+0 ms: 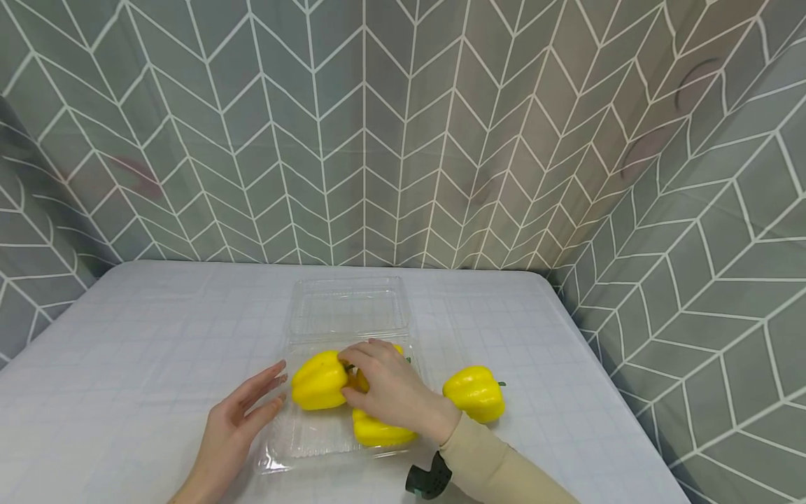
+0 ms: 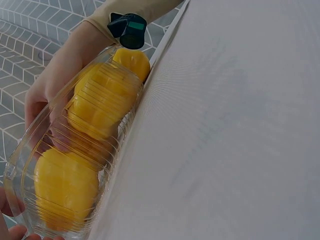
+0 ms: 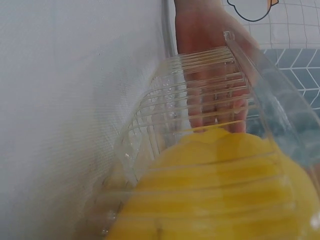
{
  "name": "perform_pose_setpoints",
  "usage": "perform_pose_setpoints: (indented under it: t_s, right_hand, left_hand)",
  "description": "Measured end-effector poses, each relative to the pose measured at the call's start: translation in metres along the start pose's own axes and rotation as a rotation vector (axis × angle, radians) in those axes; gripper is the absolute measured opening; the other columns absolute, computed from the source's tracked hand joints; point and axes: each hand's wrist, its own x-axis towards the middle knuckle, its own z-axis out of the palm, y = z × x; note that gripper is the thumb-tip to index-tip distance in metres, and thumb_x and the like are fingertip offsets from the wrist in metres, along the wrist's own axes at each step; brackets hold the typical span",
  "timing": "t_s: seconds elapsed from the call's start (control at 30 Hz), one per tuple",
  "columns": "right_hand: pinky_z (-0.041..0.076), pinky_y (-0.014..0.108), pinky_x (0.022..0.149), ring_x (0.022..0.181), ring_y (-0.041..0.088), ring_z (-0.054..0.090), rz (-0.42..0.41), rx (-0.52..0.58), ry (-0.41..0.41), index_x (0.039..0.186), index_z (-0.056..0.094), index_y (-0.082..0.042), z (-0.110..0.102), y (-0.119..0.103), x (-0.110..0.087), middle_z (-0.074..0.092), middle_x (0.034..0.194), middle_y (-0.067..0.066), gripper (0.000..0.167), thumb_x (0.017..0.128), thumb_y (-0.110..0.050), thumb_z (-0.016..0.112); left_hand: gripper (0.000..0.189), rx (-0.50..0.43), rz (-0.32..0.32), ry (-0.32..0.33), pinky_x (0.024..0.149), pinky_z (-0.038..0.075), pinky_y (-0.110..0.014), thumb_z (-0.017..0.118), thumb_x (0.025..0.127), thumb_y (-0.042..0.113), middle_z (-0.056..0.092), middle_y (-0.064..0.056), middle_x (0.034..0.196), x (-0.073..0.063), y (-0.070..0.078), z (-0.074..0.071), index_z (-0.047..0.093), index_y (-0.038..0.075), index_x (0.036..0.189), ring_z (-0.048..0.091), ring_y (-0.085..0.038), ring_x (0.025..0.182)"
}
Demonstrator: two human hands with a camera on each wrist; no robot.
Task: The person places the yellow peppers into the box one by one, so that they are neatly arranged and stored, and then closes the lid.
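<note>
A clear plastic clamshell container (image 1: 302,434) lies opened on the table, its lid folded back. Inside it, on the left side, is a yellow bell pepper (image 1: 319,381). The right hand (image 1: 390,388) holds this pepper at its stem end, thumb and fingers on either side. Under and behind that hand, partly hidden by it, sit further yellow peppers, one at the front (image 1: 380,429) of the container. The left hand (image 1: 242,413) is beside the container's left wall with its fingers extended and loosely bent. Through the ribbed plastic wall, the left wrist view shows the held pepper (image 2: 67,187).
Another yellow bell pepper (image 1: 475,393) lies on the table right of the container. The flat lid (image 1: 352,304) reaches toward the back of the white-covered table (image 1: 189,329). A grey patterned curtain (image 1: 340,140) hangs behind. A dark wrist device (image 1: 429,477) is by the right sleeve.
</note>
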Motion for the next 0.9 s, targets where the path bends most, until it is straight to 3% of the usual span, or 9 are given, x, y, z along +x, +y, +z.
perform_pose_setpoints:
  t_s: [0.37, 0.77, 0.9]
  right_hand:
    - [0.045, 0.038, 0.112, 0.102, 0.012, 0.066, 0.017, 0.034, -0.001, 0.122, 0.066, -0.009, 0.0008, 0.0012, 0.0002, 0.070, 0.111, -0.001, 0.036, 0.090, -0.022, 0.075]
    - [0.049, 0.025, 0.089, 0.088, 0.007, 0.057, 0.012, 0.038, 0.030, 0.114, 0.068, -0.011, 0.0025, 0.0023, 0.0003, 0.069, 0.100, -0.004, 0.030, 0.088, -0.023, 0.077]
    - [0.050, 0.026, 0.091, 0.089, 0.009, 0.059, 0.010, 0.043, 0.031, 0.113, 0.068, -0.010, 0.0021, 0.0030, 0.0005, 0.069, 0.100, -0.003, 0.030, 0.088, -0.023, 0.076]
  left_hand:
    - [0.043, -0.008, 0.005, -0.003, 0.091, 0.051, -0.010, 0.062, 0.098, 0.008, 0.057, 0.007, 0.143, 0.0005, -0.0005, -0.0001, 0.054, 0.006, 0.141, 0.056, 0.008, 0.119]
    - [0.044, -0.043, 0.032, -0.009, 0.092, 0.052, -0.012, 0.061, 0.098, 0.002, 0.058, 0.010, 0.142, 0.0000, -0.0017, -0.0006, 0.053, 0.001, 0.140, 0.058, 0.004, 0.121]
    - [0.044, -0.031, 0.012, -0.009, 0.091, 0.052, -0.011, 0.062, 0.098, 0.005, 0.057, 0.009, 0.143, -0.0003, -0.0011, -0.0002, 0.053, 0.003, 0.141, 0.057, 0.005, 0.120]
